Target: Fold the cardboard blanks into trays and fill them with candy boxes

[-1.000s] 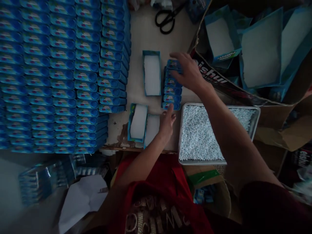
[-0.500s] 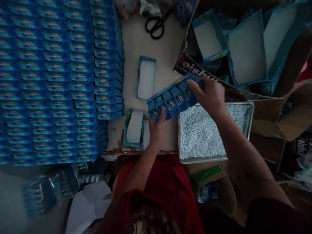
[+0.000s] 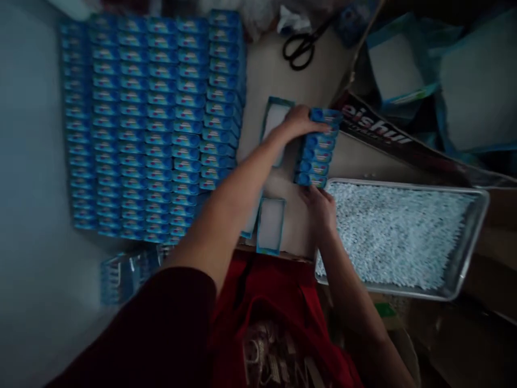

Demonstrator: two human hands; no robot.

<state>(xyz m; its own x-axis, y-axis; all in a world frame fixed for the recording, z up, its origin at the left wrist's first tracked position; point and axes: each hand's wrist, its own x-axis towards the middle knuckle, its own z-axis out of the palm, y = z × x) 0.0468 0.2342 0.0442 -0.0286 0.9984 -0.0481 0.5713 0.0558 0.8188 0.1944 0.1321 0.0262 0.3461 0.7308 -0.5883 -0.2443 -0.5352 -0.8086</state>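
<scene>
A short column of blue packs [image 3: 317, 153] stands upright on the tabletop, left of the metal tray. My left hand [image 3: 301, 121] grips its far end, the thumb lying across the packs. At the near end, my right hand [image 3: 321, 205] presses its fingers against the last pack. Under and beside my left forearm lie shallow blue boxes with white insides, one [image 3: 270, 223] near the table's front edge and another [image 3: 276, 114] farther back. Many more blue packs [image 3: 161, 113] are stacked in columns on the left.
The metal tray [image 3: 476, 237] on the right is full of small pale pieces. Black scissors [image 3: 301, 51] lie at the back. A large carton [image 3: 375, 121] holding blue boxes fills the back right. Clear plastic packaging [image 3: 129, 275] is at the lower left.
The view has shifted left. The group of packs, earlier tilted in both hands above the table, is now in line front to back beside the tray. My left hand has moved to its far end.
</scene>
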